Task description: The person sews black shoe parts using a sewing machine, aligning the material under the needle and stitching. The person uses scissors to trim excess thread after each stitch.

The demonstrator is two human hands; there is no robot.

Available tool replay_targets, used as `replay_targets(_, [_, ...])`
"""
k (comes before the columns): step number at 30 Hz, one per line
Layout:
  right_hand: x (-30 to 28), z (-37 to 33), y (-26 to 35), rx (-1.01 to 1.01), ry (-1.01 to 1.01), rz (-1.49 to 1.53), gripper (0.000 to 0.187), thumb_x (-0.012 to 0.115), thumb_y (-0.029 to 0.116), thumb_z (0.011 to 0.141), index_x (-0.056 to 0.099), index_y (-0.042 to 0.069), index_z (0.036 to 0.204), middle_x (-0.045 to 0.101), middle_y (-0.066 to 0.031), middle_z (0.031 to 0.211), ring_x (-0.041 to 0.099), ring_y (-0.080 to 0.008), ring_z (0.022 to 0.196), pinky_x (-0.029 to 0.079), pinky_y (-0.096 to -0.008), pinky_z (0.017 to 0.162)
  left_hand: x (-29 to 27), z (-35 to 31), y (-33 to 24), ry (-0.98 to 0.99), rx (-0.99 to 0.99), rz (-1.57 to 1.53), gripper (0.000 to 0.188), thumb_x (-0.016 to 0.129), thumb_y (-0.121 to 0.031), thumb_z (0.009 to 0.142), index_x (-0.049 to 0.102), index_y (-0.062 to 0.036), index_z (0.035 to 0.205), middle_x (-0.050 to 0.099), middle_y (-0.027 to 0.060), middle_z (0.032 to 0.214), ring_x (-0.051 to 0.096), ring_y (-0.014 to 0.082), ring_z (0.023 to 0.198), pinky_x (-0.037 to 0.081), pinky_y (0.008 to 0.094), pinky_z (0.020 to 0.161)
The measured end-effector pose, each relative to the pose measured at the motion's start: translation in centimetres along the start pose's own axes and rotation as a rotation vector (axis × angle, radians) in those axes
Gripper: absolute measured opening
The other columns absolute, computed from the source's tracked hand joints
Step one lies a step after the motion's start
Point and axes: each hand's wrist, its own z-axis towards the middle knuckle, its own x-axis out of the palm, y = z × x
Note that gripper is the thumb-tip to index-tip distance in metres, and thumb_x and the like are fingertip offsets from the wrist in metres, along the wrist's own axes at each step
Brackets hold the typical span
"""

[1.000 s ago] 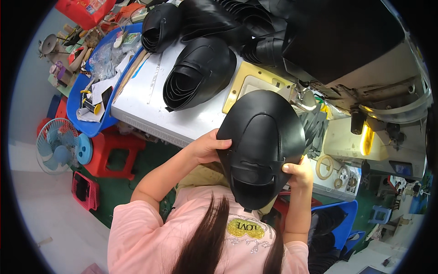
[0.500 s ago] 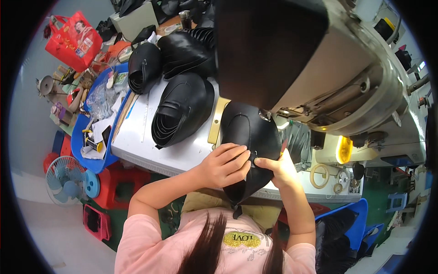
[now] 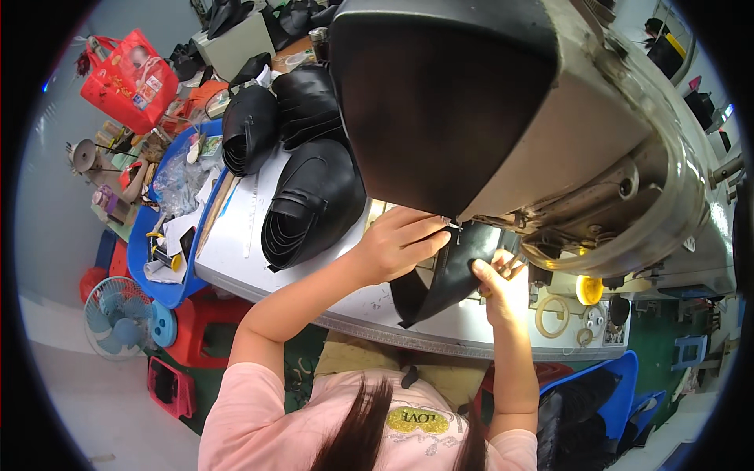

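A black leather shoe upper (image 3: 455,279) lies under the head of an industrial sewing machine (image 3: 503,118), its near end hanging toward the white table's front edge. My left hand (image 3: 400,245) has its fingers closed together on the upper's left side, the fingertips close by the machine's needle area. On the opposite side, my right hand (image 3: 503,281) pinches the upper's right edge, thumb on top and fingers curled. Whether a small tool is also tucked into those fingers is hard to make out. The machine head hides the upper's far part.
Stacked black shoe uppers (image 3: 314,204) rest on the white table (image 3: 259,275) left of my hands. Beyond the table's left end is a blue tray (image 3: 141,259) with scraps. A cream ring (image 3: 552,316) lies at right; a blue bin (image 3: 620,385) of black pieces stands below.
The upper has moved farther under the machine head and turned. My left hand has gone up toward the needle area; my right hand has slid slightly right along the upper's edge.
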Motion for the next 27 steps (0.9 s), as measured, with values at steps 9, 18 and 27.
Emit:
replay_targets(9, [-1.2,2.0,-2.0,-0.022,-0.065,0.085,0.030,0.072,0.014,0.067,0.042,0.014,0.062,0.040,0.0056,0.053,0.034,-0.0036,0.045,0.026,-0.0170,0.043,-0.1,1.1,0.3,0.000,0.004,0.027,0.018,0.063,-0.001,0.061,0.060,-0.0032,0.079,0.058,0.0069,0.081,0.057,0.0222,0.075,0.046,0.0321,0.066])
replay_targets(18, [-1.2,2.0,-2.0,-0.042,-0.079,0.046,0.032,0.072,0.015,0.067,0.041,0.014,0.062,0.039,0.0062,0.052,0.034,-0.0029,0.043,0.027,-0.0163,0.041,0.5,0.4,0.6,-0.009,-0.029,0.005,0.020,0.065,-0.001,0.061,0.061,-0.0046,0.080,0.059,0.0065,0.081,0.058,0.0226,0.076,0.046,0.0325,0.067])
replay_targets(27, [-2.3,2.6,-2.5,-0.187,-0.107,-0.252,0.019,0.067,0.013,0.072,0.049,0.008,0.070,0.044,0.0052,0.053,0.036,-0.0026,0.045,0.028,-0.0161,0.044,1.7,0.3,1.3,-0.075,-0.102,-0.105,0.015,0.064,0.003,0.063,0.059,-0.0018,0.076,0.060,0.0089,0.078,0.058,0.0259,0.074,0.047,0.0319,0.063])
